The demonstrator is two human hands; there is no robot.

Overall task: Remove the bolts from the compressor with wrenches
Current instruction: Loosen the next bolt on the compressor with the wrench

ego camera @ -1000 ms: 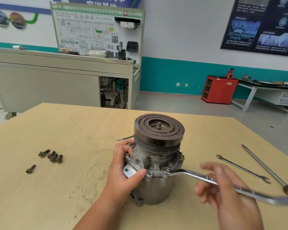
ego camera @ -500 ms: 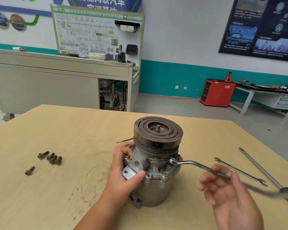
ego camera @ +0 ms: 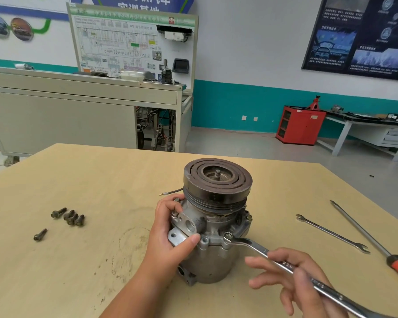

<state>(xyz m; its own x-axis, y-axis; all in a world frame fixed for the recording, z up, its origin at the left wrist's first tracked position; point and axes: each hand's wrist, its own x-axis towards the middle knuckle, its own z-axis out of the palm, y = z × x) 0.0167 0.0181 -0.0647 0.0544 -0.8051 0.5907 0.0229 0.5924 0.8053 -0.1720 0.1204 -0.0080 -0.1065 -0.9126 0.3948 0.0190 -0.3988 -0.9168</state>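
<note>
From the head view, my left hand (ego camera: 170,239) grips the compressor (ego camera: 216,262), which stands upright mid-table (ego camera: 101,180). My right hand (ego camera: 296,283) pinches one wrench (ego camera: 253,245), ring end on a flange bolt (ego camera: 228,236). Five loose bolts (ego camera: 71,218) lie left. A second wrench (ego camera: 331,233) and one screwdriver (ego camera: 359,229) lie right.

Bright, even indoor light with no clear direction. The grey metal compressor (ego camera: 211,260) at centre casts only a faint, soft shadow on the pale wooden tabletop (ego camera: 78,271). The long chrome wrench (ego camera: 257,247) carries white glints. At 5 o'clock it blurs along with the right hand (ego camera: 308,297) (slightly soft). Wide-angle distortion bends straight lines near the edges.
</note>
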